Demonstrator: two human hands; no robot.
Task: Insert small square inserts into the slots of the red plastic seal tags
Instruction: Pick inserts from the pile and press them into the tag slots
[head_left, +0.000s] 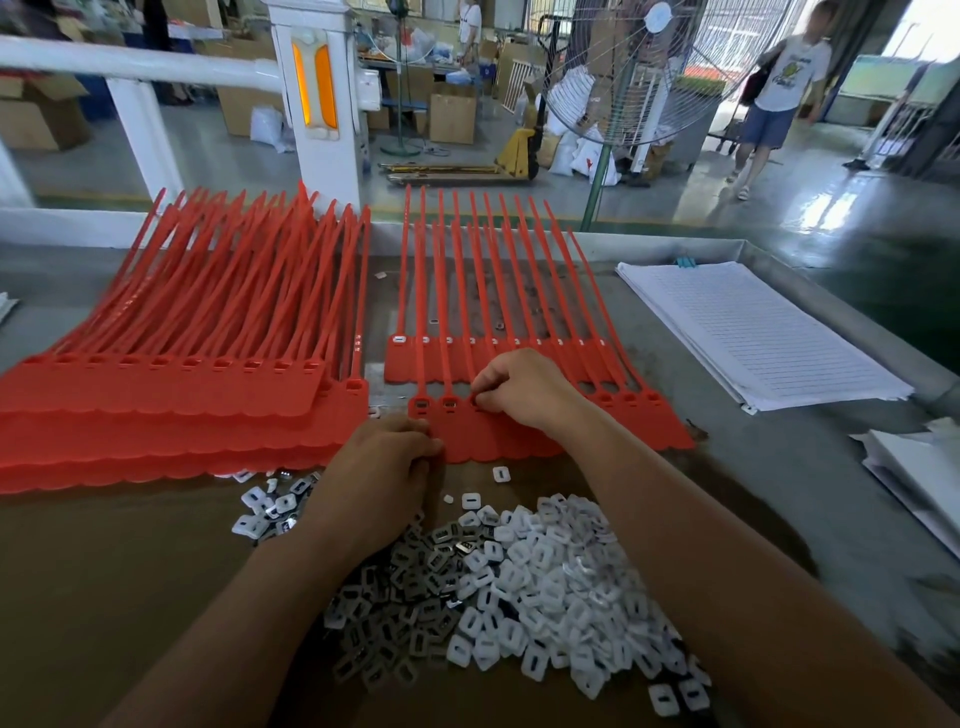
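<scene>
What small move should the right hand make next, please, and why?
Probably press straight down: the right hand pinches at the third slot of the nearest red plastic tag strip, the left hand rests on its edge, and slots further right look empty.

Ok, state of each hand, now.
Left hand: fingers curled at the left edge of the near tag strip; contents cannot be told.
Right hand: fingertips pinched onto that strip; what they hold is hidden.

txt: none legible | white marks on red tag strap (358, 344): unreadable
</scene>
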